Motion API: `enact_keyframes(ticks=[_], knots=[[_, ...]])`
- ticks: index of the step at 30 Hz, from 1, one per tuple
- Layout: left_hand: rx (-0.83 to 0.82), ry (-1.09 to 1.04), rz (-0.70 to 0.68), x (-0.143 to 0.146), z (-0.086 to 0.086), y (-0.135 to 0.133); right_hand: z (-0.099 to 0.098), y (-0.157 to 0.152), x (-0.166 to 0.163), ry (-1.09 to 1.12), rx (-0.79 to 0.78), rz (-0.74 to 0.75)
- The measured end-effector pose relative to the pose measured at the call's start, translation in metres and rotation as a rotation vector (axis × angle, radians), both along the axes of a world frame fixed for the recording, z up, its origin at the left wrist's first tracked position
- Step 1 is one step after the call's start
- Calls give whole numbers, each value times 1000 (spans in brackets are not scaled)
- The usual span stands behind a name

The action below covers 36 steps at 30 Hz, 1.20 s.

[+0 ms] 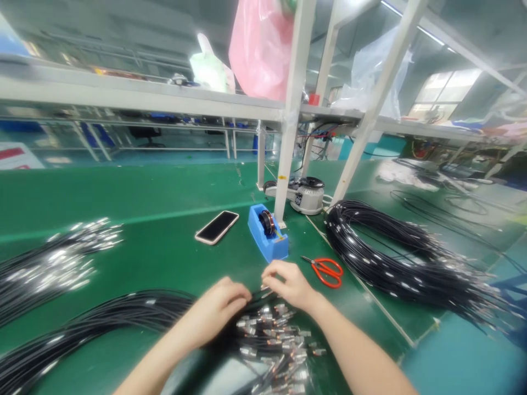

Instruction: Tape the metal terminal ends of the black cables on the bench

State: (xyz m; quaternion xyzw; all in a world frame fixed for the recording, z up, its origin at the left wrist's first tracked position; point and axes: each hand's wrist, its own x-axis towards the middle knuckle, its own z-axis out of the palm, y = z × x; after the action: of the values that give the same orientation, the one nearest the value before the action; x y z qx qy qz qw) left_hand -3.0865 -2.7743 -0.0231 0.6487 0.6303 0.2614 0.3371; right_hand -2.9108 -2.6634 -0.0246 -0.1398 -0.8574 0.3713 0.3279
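A bundle of black cables [123, 315] with metal connector ends [275, 340] lies on the green table [156, 197] in front of me. My left hand [218, 312] is closed around the cables just behind the connectors. My right hand [290, 282] pinches the cable ends between fingers and thumb, right next to the left hand. Both hands meet above the cluster of connectors.
A blue tape dispenser [267, 230] stands just beyond my hands, with a phone [217, 226] to its left and red-handled scissors [327, 269] to its right. A large coil of black cables [395, 258] lies at right, another cable bundle [53, 269] at left. A white frame post [290, 109] rises behind.
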Motion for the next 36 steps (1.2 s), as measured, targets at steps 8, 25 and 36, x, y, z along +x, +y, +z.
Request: enact_keyframes(ticks=[8,25,36], knots=[[-5,497,183,-44,-9,30,0,12,7,-260,-196,-99],[114,503,582,-185,-80,163,-22,-5,-28,-992,336,54],[225,426,589,-212,-85,208,-22,7,-119,-684,946,44]])
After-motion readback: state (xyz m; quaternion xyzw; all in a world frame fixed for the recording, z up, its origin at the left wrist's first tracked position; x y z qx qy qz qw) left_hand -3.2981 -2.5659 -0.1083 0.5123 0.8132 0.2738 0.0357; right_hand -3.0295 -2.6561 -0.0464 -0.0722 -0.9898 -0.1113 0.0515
